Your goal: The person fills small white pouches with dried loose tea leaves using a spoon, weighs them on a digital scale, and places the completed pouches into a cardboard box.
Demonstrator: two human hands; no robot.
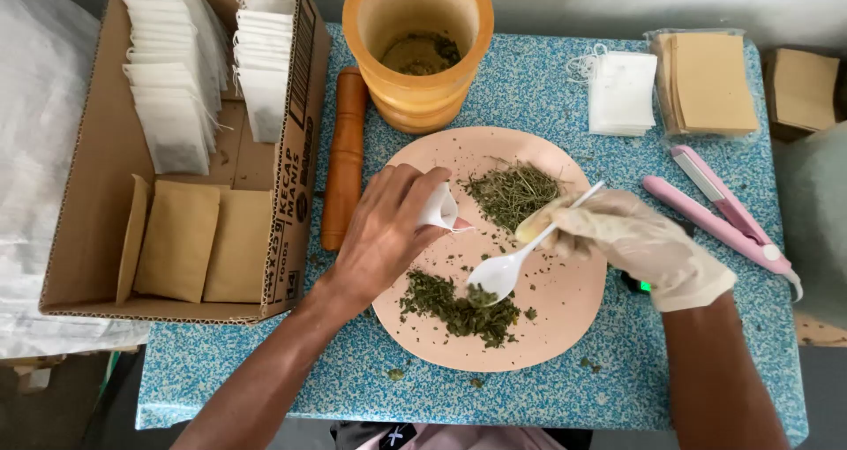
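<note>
Your left hand (384, 234) covers most of the small white bag (438, 208), so its opening is hidden from you. The cardboard box (291, 150) and brown item (803, 88) are cropped by frame edges. The desk (547, 388) hides your torso.

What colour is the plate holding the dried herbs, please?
The plate is pale pink, in the head view.

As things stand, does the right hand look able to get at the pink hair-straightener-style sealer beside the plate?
Probably yes: the pink sealer lies uncovered just beside the gloved right hand, though that hand holds a white plastic spoon.
</note>
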